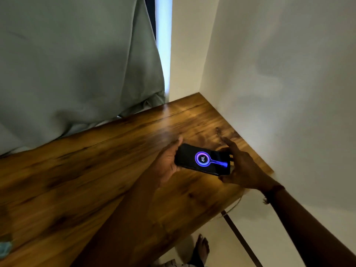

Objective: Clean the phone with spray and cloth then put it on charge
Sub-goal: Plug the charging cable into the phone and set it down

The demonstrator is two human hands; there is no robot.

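Observation:
A black phone (pixel 202 158) is held just above the wooden table (pixel 96 170), near its right end. Its screen is lit with a purple charging ring that reads 69%. My left hand (pixel 167 160) grips the phone's left end, thumb over the top edge. My right hand (pixel 242 168) is at the phone's right end, fingers around the dark charger plug (pixel 231 158) that is in the phone. A thin pale cable (pixel 234 206) curves down past the table's right edge. No spray is in view.
A grey-green curtain (pixel 77 64) hangs behind the table at the left. White walls (pixel 279 83) close the corner at the right. A pale blue thing (pixel 4 247), blurred, lies at the table's near left edge. My bare foot (pixel 200 249) stands on the light floor below.

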